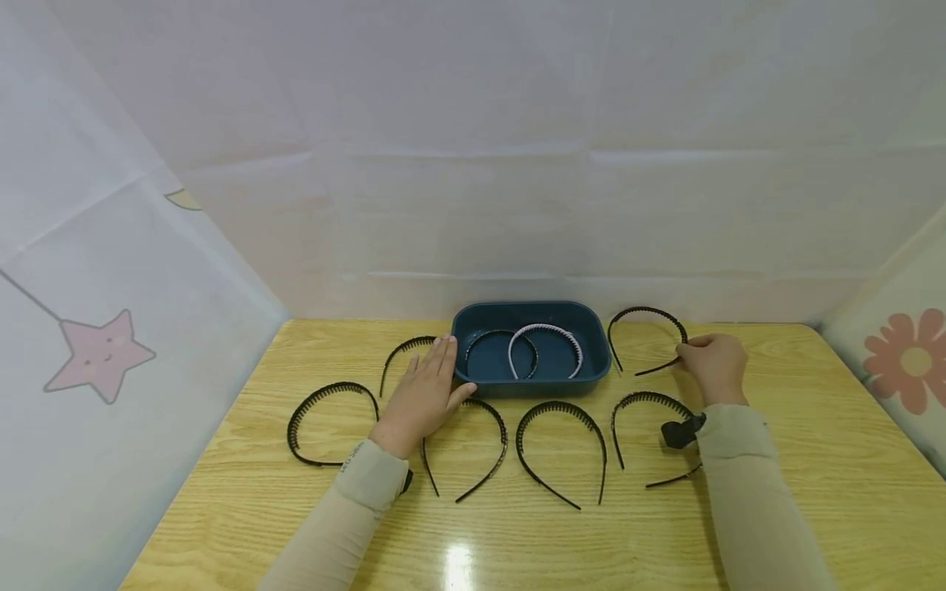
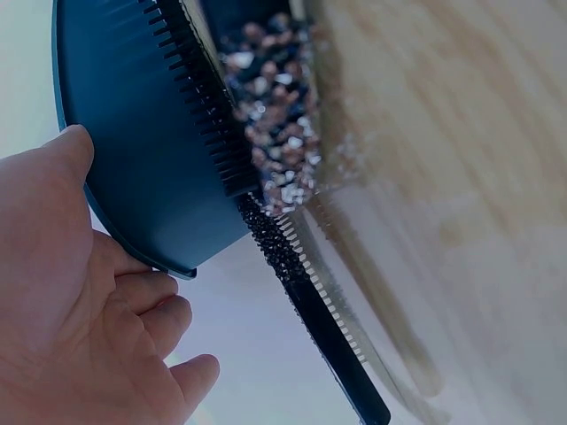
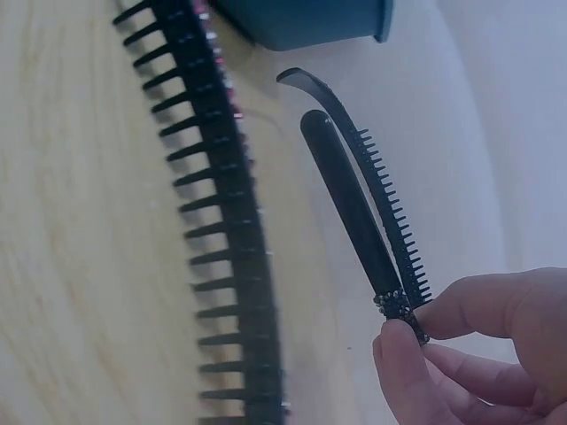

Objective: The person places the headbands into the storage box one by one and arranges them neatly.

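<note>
The right hand (image 1: 713, 361) pinches a black band (image 1: 646, 309), its grip closed between thumb and fingers on the band's right limb, at a glittery, beaded patch. The band is near the desk's (image 1: 591, 550) far edge, toward the far right corner, just beside the bin (image 1: 528, 389). Its arch faces the far edge; its tips point toward the near edge, angled left. Slim comb teeth line its inner curve.

The left hand (image 1: 421, 398) has a loose grip: straight fingers rest against the bin's left end, thumb spread. The smooth blue bin has rounded corners, its long axis parallel to the far edge; it holds a white band (image 1: 547, 327) and a dark band (image 1: 488, 332).
</note>
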### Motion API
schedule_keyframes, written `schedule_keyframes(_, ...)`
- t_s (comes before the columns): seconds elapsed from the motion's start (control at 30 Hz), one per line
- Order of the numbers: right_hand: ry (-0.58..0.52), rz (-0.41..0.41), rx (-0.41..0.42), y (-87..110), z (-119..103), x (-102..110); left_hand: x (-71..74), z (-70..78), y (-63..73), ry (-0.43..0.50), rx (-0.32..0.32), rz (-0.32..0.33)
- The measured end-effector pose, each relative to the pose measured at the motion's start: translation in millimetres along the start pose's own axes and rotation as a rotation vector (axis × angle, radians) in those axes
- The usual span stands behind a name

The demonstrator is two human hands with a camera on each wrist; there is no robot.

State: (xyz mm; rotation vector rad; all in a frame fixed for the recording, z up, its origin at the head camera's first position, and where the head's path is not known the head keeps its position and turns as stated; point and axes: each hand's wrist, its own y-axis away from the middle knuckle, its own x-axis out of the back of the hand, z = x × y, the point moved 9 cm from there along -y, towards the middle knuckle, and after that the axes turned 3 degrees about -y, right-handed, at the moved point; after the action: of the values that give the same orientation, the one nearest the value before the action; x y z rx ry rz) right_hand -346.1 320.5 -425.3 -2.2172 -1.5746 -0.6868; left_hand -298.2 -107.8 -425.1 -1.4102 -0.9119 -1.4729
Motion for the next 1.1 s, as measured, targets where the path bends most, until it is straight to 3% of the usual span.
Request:
schedule_keyframes(0.37, -0.092, 0.037, -0.006, 5.8, -17, 16, 0.7, -1.0, 0.6, -0.001, 0.002, 0.001)
schedule_keyframes(0.8, -0.177, 0.065, 0.085, 24.8, -60, 21, 0.6, -0.5, 0.1, -0.009, 0.002, -0.007)
schedule_keyframes(1.1, -0.166, 0.102, 0.189, 41.9, -95, 16, 1.2, 0.1, 1.3, 0.004, 0.005, -0.012)
